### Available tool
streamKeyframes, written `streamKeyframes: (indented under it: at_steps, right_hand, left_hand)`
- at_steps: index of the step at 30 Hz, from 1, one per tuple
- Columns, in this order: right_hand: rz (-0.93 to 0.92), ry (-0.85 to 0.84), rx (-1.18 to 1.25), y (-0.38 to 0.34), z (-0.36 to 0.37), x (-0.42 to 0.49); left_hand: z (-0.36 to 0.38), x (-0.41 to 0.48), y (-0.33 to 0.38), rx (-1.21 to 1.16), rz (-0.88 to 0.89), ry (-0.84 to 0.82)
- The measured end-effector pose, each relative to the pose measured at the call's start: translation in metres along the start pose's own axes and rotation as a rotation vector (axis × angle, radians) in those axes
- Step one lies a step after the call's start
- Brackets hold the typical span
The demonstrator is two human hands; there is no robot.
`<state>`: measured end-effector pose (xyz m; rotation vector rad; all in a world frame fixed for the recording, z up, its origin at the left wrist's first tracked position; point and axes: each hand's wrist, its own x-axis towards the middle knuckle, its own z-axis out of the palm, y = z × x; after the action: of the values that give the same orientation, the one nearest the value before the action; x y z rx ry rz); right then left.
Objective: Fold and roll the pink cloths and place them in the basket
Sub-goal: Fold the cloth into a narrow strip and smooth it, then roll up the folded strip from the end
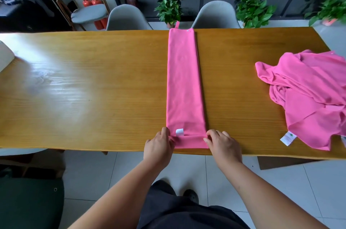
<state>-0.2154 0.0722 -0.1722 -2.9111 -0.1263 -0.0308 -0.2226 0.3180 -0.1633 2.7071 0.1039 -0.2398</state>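
1. Heap of pink cloth (309,93), right end of table (93,78): its right part is cut off by the picture's edge.
2. Label (287,138) on that heap: print too small to read.
3. Tag (179,132), near end of folded cloth (184,78): any marking too small to tell.
4. Left hand (159,146) and right hand (223,144), pinching the turned-up near end: fingertips hidden in the fold.
5. White object (5,56), left edge of table: only a corner shows; kind cannot be told.
6. Dark green object (30,202), near left: cut off at the edges; kind cannot be told.
7. Plant (329,7), far right: blurred.
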Motion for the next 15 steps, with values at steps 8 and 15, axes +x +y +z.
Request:
streamKeyframes:
  at_steps: [8, 15]
  right_hand:
    - [-0.311, 0.196, -0.012, 0.002, 0.011, 0.001]
    - [-0.372, 0.211, -0.116, 0.001, 0.016, -0.016]
  left_hand:
    - [0.0, -0.004, -0.013, 0.183, 0.296, 0.23]
    - [0.0, -0.016, -0.031, 0.328, 0.543, 0.213]
